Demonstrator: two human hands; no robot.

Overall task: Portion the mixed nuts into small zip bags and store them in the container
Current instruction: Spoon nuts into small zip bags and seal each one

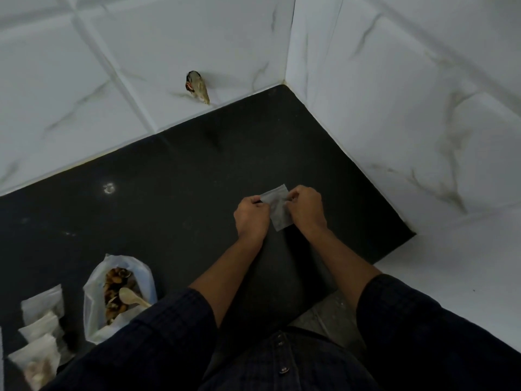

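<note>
A small clear zip bag [277, 207] is held above the black counter [174, 193], near its right side. My left hand [251, 218] pinches the bag's left top corner and my right hand [307, 207] pinches its right top edge. The bag looks flat, with nothing visible inside. At the lower left stands a larger plastic bag of mixed nuts [118, 294], open at the top, with a pale wooden spoon [132, 296] lying in it. Left of it lie several small zip bags [42, 328], at least one holding nuts.
White marble-look tiled walls [394, 108] enclose the counter at the back and right, meeting in a corner. A hole in the back wall [197, 86] shows wires. The counter's front right edge drops off by my right forearm.
</note>
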